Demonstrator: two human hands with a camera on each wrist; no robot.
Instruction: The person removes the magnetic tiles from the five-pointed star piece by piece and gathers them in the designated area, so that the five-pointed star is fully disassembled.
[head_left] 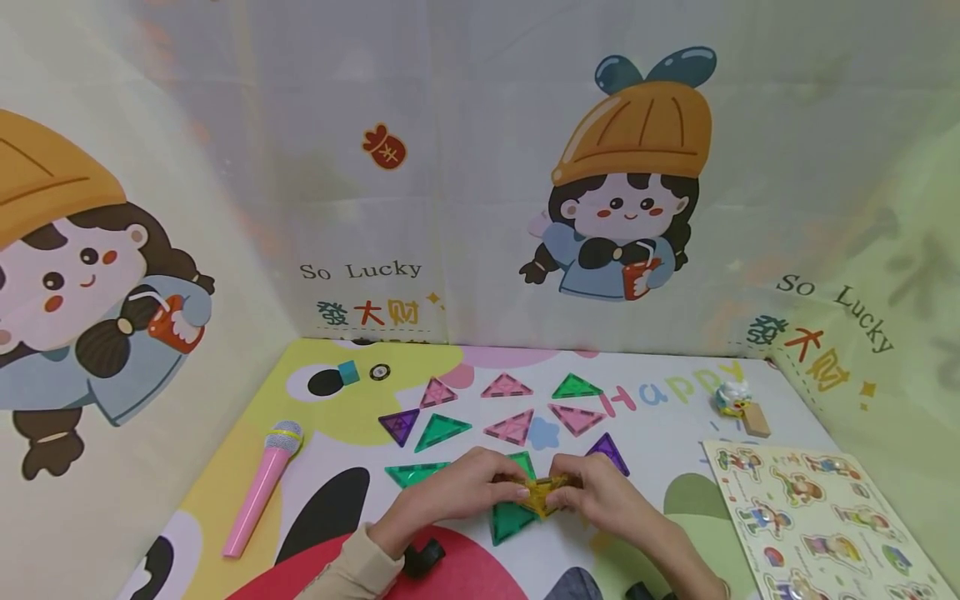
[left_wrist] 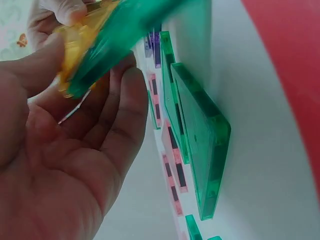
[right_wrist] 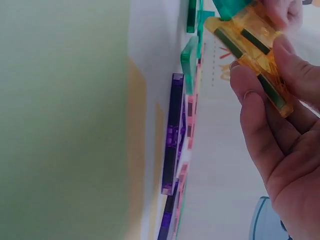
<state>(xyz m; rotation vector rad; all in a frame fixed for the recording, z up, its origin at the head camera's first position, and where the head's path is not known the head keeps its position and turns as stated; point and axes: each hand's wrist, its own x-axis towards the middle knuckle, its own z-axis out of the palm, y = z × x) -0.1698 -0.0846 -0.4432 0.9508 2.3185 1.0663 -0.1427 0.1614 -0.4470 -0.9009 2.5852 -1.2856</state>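
In front of me, my left hand (head_left: pixel 471 486) and right hand (head_left: pixel 597 493) meet over the table around yellow magnetic tiles (head_left: pixel 542 497). My left thumb and fingers pinch one end, seen close in the left wrist view, where a green magnetic tile (left_wrist: pixel 117 45) lies against the yellow. On the other side, my right thumb and fingertips grip the yellow tiles (right_wrist: pixel 250 52), whose dark magnet strips show along the edges. A green triangle tile (head_left: pixel 512 525) shows just below the hands in the head view. Part of the yellow is hidden by fingers.
Beyond the hands lie several triangle tiles, among them a pink one (head_left: pixel 512 427), a green one (head_left: pixel 442 431) and a purple one (head_left: pixel 609 454). A pink toy microphone (head_left: pixel 264 487) is at left. At right are a picture board (head_left: pixel 825 521), wooden block (head_left: pixel 757 421) and small toy (head_left: pixel 731 398).
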